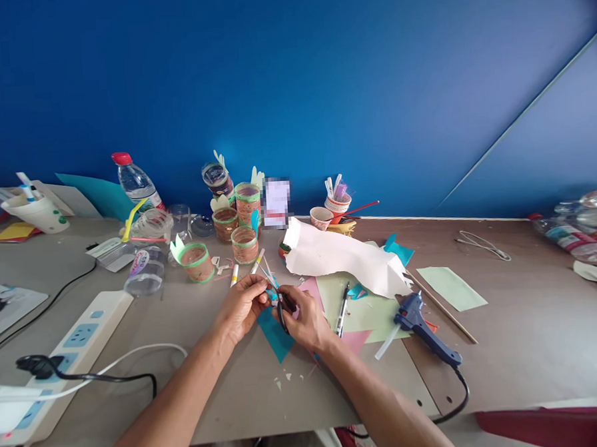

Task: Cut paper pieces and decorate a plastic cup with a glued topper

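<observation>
My right hand [306, 320] is closed around black-handled scissors [281, 312], whose thin blades point up and left. Close beside the blades, my left hand [241, 308] pinches a small piece of blue paper [271, 295], partly hidden by the fingers. Beneath both hands lies a larger sheet of teal paper [278, 338]. Small white scraps [288, 377] are scattered on the table in front of it. A black marker pen [342, 309] rests on pale green paper [332, 298] to the right of my right hand.
Small decorated cups [196, 262] and a water bottle [137, 182] stand at the back left. A crumpled white sheet [340, 254] lies behind my hands. On the right rests a blue glue gun [427, 327] with its cord. A power strip [80, 361] is at the left.
</observation>
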A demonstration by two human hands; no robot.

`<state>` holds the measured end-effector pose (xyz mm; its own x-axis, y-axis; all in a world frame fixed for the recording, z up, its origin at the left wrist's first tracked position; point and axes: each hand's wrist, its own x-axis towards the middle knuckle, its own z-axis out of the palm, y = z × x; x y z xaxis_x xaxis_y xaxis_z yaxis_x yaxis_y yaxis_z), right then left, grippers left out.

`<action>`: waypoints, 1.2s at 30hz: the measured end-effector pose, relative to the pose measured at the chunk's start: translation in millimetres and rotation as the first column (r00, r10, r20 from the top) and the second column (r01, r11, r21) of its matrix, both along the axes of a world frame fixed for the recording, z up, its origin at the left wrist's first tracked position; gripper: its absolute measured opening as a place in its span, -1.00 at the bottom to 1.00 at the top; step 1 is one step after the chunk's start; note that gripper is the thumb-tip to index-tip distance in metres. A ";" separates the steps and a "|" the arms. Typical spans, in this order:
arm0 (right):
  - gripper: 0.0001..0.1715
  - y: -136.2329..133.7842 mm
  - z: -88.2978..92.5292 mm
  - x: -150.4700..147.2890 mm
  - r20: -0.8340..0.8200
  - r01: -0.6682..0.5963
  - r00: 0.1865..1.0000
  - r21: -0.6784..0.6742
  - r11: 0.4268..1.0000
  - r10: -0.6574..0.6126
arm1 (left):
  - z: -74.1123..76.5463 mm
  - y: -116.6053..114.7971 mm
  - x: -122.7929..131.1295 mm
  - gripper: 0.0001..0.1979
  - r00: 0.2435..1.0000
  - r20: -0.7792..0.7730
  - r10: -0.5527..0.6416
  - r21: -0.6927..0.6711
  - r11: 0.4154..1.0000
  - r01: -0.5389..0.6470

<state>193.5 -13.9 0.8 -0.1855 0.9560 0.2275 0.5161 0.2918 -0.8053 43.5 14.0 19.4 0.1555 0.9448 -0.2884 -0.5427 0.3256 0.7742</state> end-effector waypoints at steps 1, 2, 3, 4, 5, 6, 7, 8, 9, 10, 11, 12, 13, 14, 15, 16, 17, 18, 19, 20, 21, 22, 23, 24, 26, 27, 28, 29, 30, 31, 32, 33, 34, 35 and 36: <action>-0.66 0.0 -0.3 -0.2 -0.003 0.004 1.000 0.003 1.000 -0.004 | 0.2 -0.3 0.1 -0.76 1.000 0.003 0.001 -0.003 1.000 -0.001; -0.65 0.0 -0.5 -0.5 -0.008 0.007 1.000 0.000 1.000 -0.007 | 0.4 -0.5 0.2 -0.76 1.000 0.005 0.002 -0.006 1.000 -0.002; -0.64 -0.1 -0.5 -0.7 -0.017 0.008 1.000 -0.009 1.000 -0.008 | 0.3 -0.6 0.2 -0.77 1.000 0.007 0.001 -0.008 1.000 0.000; -0.64 -0.2 -0.4 -0.9 -0.029 0.006 1.000 -0.023 1.000 -0.007 | 0.2 -0.7 0.3 -0.77 1.000 0.009 -0.001 -0.010 1.000 0.001; -0.63 -0.3 -0.1 -1.0 -0.044 0.003 0.999 -0.040 0.999 -0.005 | 0.1 -0.7 0.3 -0.77 1.000 0.013 -0.002 -0.011 1.000 0.003; -0.63 -0.4 0.1 -1.1 -0.059 0.000 0.998 -0.058 0.998 -0.003 | -0.2 -0.7 0.3 -0.77 1.000 0.016 -0.004 -0.010 1.000 0.004; -0.63 -0.5 0.3 -1.0 -0.073 -0.003 0.997 -0.074 0.997 -0.002 | -0.4 -0.6 0.3 -0.77 1.000 0.020 -0.007 -0.008 1.000 0.008; -0.63 -0.5 0.3 -1.0 -0.083 -0.005 0.997 -0.087 0.996 -0.002 | -0.6 -0.5 0.3 -0.78 1.000 0.022 -0.011 -0.007 1.000 0.011; -0.63 -0.4 0.1 -0.9 -0.089 -0.006 0.996 -0.096 0.995 -0.002 | -0.9 -0.3 0.2 -0.78 1.000 0.021 -0.012 -0.005 1.000 0.013; -0.63 -0.4 -0.2 -0.7 -0.094 -0.008 0.996 -0.102 0.995 -0.002 | -1.1 0.0 0.1 -0.78 1.000 0.017 -0.014 -0.005 1.000 0.014; -0.63 -0.3 -0.7 -0.6 -0.096 -0.009 0.995 -0.106 0.994 -0.001 | -1.3 0.2 -0.1 -0.78 1.000 0.010 -0.016 -0.006 1.000 0.016; -0.63 -0.2 -1.2 -0.5 -0.099 -0.011 0.995 -0.112 0.994 -0.001 | -1.4 0.5 -0.3 -0.78 1.000 0.001 -0.015 -0.008 1.000 0.015; -0.63 -0.1 -1.8 -0.5 -0.100 -0.013 0.995 -0.119 0.993 0.001 | -1.5 0.8 -0.6 -0.77 1.000 -0.008 -0.013 -0.010 1.000 0.013; -0.63 -0.2 -2.3 -0.5 -0.102 -0.015 0.995 -0.125 0.992 0.002 | -1.5 1.1 -1.0 -0.77 1.000 -0.019 -0.009 -0.009 1.000 0.009; -0.63 -0.2 -2.7 -0.6 -0.104 -0.017 0.995 -0.132 0.991 0.003 | -1.5 1.3 -1.4 -0.76 1.000 -0.031 -0.005 -0.005 1.000 0.005; -0.62 -0.3 -3.1 -0.8 -0.107 -0.019 0.994 -0.140 0.990 0.004 | -1.5 1.6 -1.9 -0.75 0.999 -0.044 0.000 0.001 1.000 0.000; -0.62 -0.4 -3.4 -1.0 -0.111 -0.021 0.994 -0.149 0.989 0.004 | -1.7 1.9 -2.4 -0.74 0.998 -0.059 0.007 0.010 1.000 -0.007; -0.62 -0.5 -3.7 -1.2 -0.116 -0.023 0.993 -0.158 0.987 0.005 | -1.9 2.3 -3.0 -0.74 0.997 -0.075 0.014 0.020 1.000 -0.013; -0.62 -0.5 -3.9 -1.3 -0.120 -0.026 0.993 -0.167 0.986 0.006 | -2.3 2.8 -3.6 -0.74 0.996 -0.092 0.022 0.033 0.999 -0.019; -0.63 -0.4 -4.3 -1.4 -0.123 -0.030 0.992 -0.177 0.984 0.008 | -2.9 3.4 -4.1 -0.73 0.993 -0.110 0.032 0.048 0.999 -0.027; -0.64 -0.3 -4.7 -1.4 -0.124 -0.034 0.992 -0.186 0.982 0.011 | -3.6 3.9 -4.6 -0.73 0.990 -0.130 0.046 0.064 0.997 -0.038; -0.65 -0.1 -5.2 -1.2 -0.124 -0.037 0.992 -0.192 0.981 0.013 | -4.4 4.5 -5.0 -0.73 0.987 -0.151 0.062 0.082 0.995 -0.050; -0.65 0.1 -5.8 -1.1 -0.124 -0.039 0.992 -0.197 0.980 0.015 | -5.2 5.1 -5.3 -0.72 0.982 -0.170 0.078 0.100 0.993 -0.062; -0.66 0.3 -6.3 -0.9 -0.124 -0.041 0.992 -0.201 0.979 0.016 | -5.9 5.6 -5.6 -0.72 0.978 -0.187 0.094 0.115 0.991 -0.073; -0.66 0.6 -7.0 -0.6 -0.129 -0.043 0.991 -0.207 0.977 0.017 | -7.0 6.5 -5.8 -0.71 0.970 -0.211 0.117 0.137 0.986 -0.089; -0.66 0.7 -7.1 -0.6 -0.132 -0.044 0.991 -0.209 0.977 0.016 | -7.2 6.8 -5.8 -0.71 0.968 -0.219 0.124 0.146 0.985 -0.093; -0.67 0.7 -6.9 -0.7 -0.133 -0.045 0.991 -0.212 0.976 0.017 | -7.3 7.1 -5.9 -0.70 0.965 -0.227 0.130 0.155 0.983 -0.096; -0.68 0.5 -6.5 -0.8 -0.134 -0.046 0.991 -0.217 0.975 0.017 | -7.2 7.3 -5.9 -0.70 0.962 -0.235 0.137 0.165 0.981 -0.099; -0.69 0.3 -6.0 -1.0 -0.133 -0.049 0.991 -0.222 0.974 0.020 | -6.9 7.6 -5.9 -0.70 0.959 -0.244 0.145 0.174 0.979 -0.104; -0.70 0.0 -5.4 -1.3 -0.131 -0.053 0.991 -0.228 0.972 0.023 | -6.5 7.8 -5.9 -0.69 0.956 -0.251 0.155 0.184 0.977 -0.110; -0.70 -0.3 -4.8 -1.6 -0.131 -0.056 0.991 -0.234 0.971 0.026 | -6.1 7.9 -5.9 -0.69 0.952 -0.257 0.167 0.192 0.974 -0.119; -0.70 -0.6 -4.3 -2.0 -0.132 -0.061 0.991 -0.239 0.969 0.030 | -5.8 7.9 -5.8 -0.68 0.948 -0.261 0.183 0.195 0.972 -0.133; -0.70 -0.8 -3.9 -2.3 -0.136 -0.066 0.990 -0.245 0.967 0.033 | -5.5 7.9 -5.6 -0.67 0.945 -0.260 0.199 0.194 0.969 -0.150; -0.70 -1.0 -3.6 -2.6 -0.142 -0.069 0.989 -0.251 0.966 0.034 | -5.3 7.8 -5.3 -0.65 0.943 -0.254 0.213 0.188 0.968 -0.168; -0.69 -1.1 -3.4 -2.8 -0.148 -0.070 0.988 -0.255 0.964 0.032 | -5.3 7.5 -4.9 -0.63 0.944 -0.241 0.224 0.178 0.967 -0.183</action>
<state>190.7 -15.0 -2.6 -0.2196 0.9756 0.0006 0.3818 0.0865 -0.9202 38.6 21.5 14.1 -0.1052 0.9840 -0.1440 -0.3607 0.0971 0.9276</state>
